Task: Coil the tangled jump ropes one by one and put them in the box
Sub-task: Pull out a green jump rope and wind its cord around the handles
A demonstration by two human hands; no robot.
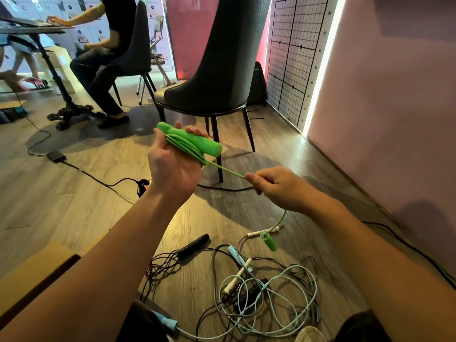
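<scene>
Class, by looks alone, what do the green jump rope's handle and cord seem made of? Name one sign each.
Green handle: probably foam or soft rubber; matte, finely textured, no glare. Green cord: probably plastic or plastic-coated; thin, smooth, even, bends into neat loops.

At one o'clock, a grid chart (293, 58) on the wall carries small numerals down its right edge; 60, 50 and 40 read, the others blur. At eleven o'clock, labels on stacked white boxes (81, 35) are illegible.
</scene>
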